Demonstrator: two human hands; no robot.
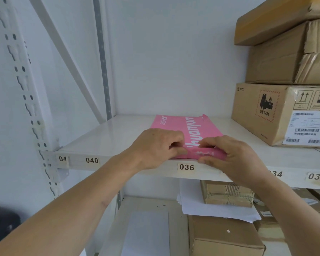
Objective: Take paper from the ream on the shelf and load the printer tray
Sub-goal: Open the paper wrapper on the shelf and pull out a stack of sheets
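A ream of paper in a pink wrapper [183,126] with white lettering lies flat on the white shelf [103,137], its near end at the shelf's front edge above the label 036. My left hand [155,146] pinches the wrapper at the near left corner of the ream. My right hand [235,156] grips the near right end, thumb under the front edge and fingers on top. The wrapper's far right corner looks torn open. No printer or tray is in view.
Stacked cardboard boxes [281,113] stand on the same shelf to the right of the ream. The lower shelf holds more boxes [227,194], loose white sheets [216,209] and a grey flat panel [148,231]. A perforated shelf upright [26,100] rises at the left.
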